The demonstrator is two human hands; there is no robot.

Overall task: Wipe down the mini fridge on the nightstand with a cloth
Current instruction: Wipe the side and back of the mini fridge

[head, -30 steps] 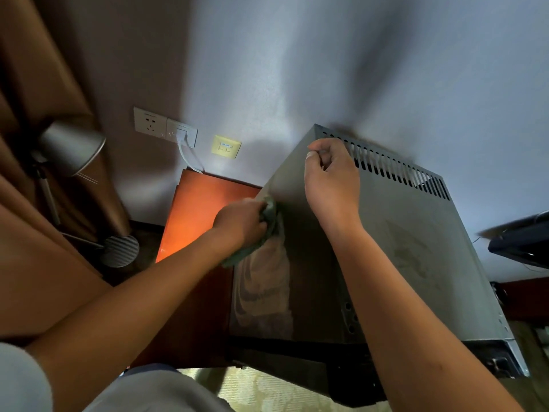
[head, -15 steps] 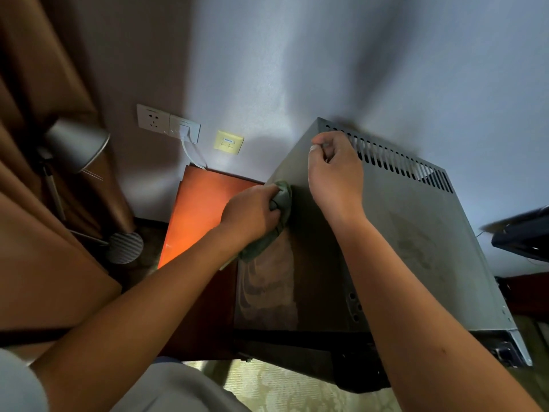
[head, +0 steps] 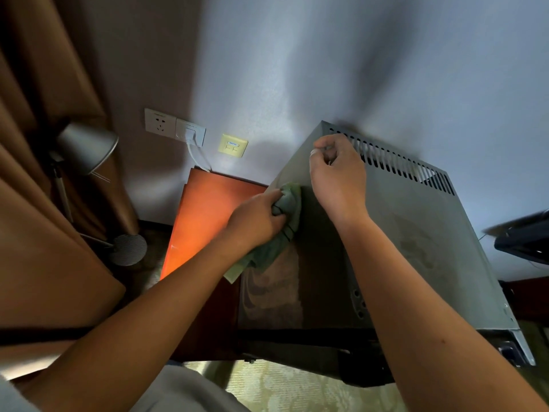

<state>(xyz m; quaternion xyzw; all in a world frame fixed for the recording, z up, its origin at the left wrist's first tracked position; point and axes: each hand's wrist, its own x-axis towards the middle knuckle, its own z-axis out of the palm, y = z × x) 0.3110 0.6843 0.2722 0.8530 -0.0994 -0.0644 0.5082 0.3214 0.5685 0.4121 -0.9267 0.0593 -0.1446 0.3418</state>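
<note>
The grey mini fridge (head: pixel 416 233) stands against the wall, with a row of vent slots along the back of its top. My left hand (head: pixel 255 220) grips a green cloth (head: pixel 279 233) and presses it against the fridge's left side near the upper edge. Below the cloth, that side panel shows pale wipe streaks. My right hand (head: pixel 337 176) rests on the top near the back left corner, its fingers curled at the vent slots. The reddish wooden nightstand (head: pixel 205 215) shows to the left of the fridge.
A grey desk lamp (head: pixel 86 147) with a round base stands at the left beside a brown curtain (head: pixel 44 233). Wall sockets (head: pixel 175 127) with a white plug and cable sit above the nightstand. A dark object (head: pixel 523 239) juts in at the right. Patterned carpet lies below.
My left hand has slid the cloth upward and to the right along the fridge's left side, toward the top edge. My right hand has kept its place on the top.
</note>
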